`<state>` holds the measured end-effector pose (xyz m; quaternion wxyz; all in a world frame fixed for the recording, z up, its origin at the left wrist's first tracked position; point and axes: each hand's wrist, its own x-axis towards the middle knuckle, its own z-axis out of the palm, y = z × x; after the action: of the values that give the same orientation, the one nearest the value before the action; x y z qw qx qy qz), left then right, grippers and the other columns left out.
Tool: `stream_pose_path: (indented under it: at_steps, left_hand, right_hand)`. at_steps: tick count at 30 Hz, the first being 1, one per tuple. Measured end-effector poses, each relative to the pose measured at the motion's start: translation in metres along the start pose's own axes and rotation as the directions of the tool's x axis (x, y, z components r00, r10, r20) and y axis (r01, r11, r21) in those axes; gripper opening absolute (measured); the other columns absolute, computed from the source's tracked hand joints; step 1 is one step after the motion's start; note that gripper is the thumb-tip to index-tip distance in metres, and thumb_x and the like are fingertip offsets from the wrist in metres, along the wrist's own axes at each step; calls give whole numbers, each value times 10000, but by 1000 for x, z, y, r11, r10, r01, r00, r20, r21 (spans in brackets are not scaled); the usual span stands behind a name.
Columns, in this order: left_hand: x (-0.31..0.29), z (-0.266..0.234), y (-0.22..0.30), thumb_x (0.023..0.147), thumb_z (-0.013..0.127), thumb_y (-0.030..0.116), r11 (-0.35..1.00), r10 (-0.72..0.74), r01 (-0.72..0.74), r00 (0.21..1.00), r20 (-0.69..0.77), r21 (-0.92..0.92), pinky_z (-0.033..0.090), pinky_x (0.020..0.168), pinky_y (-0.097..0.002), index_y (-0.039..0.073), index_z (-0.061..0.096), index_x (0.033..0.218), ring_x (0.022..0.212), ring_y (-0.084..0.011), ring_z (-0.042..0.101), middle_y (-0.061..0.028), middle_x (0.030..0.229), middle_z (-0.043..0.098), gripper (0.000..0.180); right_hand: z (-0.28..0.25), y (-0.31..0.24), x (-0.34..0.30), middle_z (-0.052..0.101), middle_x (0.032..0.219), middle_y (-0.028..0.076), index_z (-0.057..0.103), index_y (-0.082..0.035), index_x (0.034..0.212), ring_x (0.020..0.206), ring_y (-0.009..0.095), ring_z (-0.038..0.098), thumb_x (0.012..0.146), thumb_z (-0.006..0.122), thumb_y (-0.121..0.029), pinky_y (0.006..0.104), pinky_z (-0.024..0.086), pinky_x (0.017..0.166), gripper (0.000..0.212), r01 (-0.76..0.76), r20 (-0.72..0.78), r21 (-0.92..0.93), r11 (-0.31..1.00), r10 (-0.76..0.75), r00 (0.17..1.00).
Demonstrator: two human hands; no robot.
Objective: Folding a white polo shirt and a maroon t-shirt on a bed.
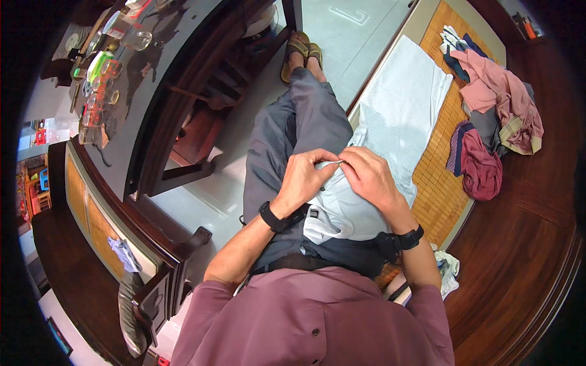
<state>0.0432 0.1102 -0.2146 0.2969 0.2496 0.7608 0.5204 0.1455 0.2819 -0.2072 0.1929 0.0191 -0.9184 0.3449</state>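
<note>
A pale blue-white shirt (397, 116) with small buttons lies across my lap and spreads onto the bench to my right. My left hand (306, 178) pinches the cloth's edge between thumb and fingertips. Right beside it, my right hand (368, 177) grips the same edge, its fingertips almost meeting those of the left. A small part of the cloth is raised between the two hands. Whatever lies under the right fingers is hidden. Both wrists wear black bands.
On the bench's woven mat (436, 195), to the right, lies a pile of clothes with a pink garment (500, 91) and a dark red one (482, 161). A dark table (149, 79) at the left holds glass cups (110, 91). Another wooden seat (85, 183) stands left.
</note>
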Motion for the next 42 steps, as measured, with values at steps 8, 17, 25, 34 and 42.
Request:
stream_pose_path:
  at_steps: [8, 17, 25, 34, 42]
  left_hand:
    - [-7, -4, 11, 896, 782, 133, 989, 19, -20, 1000, 11, 148, 520, 642, -294, -13, 787, 1050, 728, -74, 661, -137, 846, 779, 213]
    - [-1, -6, 8, 968, 757, 162, 993, -89, 98, 987, 132, -64, 524, 684, -258, -57, 764, 1117, 785, -57, 640, -74, 880, 778, 265]
    - [6, -5, -19, 967, 753, 133, 887, -268, 327, 940, 213, -326, 523, 712, -223, -43, 767, 1144, 810, -55, 646, -22, 933, 765, 250]
    - [13, -14, -2, 937, 767, 134, 986, -140, 157, 960, 241, -54, 527, 692, -245, -54, 780, 1083, 780, -54, 634, -19, 866, 749, 239]
    - [11, -11, -7, 916, 757, 182, 974, -182, 207, 956, 230, -88, 546, 701, -313, -54, 785, 1035, 749, -94, 671, -124, 787, 762, 266]
  right_hand:
    - [6, 2, -6, 696, 951, 141, 642, 11, 942, 840, 318, 708, 783, 753, 24, 401, 584, 726, 194, 17, -26, -24, 1000, -18, 999]
    - [16, 1, -13, 683, 958, 126, 665, 7, 914, 787, 282, 707, 769, 740, 36, 375, 580, 689, 166, 62, -166, -119, 991, -81, 983]
    - [10, 3, -17, 690, 950, 96, 693, -10, 878, 767, 260, 686, 760, 786, -2, 376, 551, 662, 150, 140, -110, -119, 983, -154, 982]
    - [9, -3, -14, 702, 943, 100, 688, -13, 884, 751, 263, 677, 755, 775, 16, 380, 541, 663, 158, 118, -113, -226, 967, -146, 983]
    - [8, -1, -17, 711, 971, 115, 707, 8, 906, 816, 280, 708, 768, 780, 16, 386, 569, 720, 157, 115, -47, -115, 987, -121, 992]
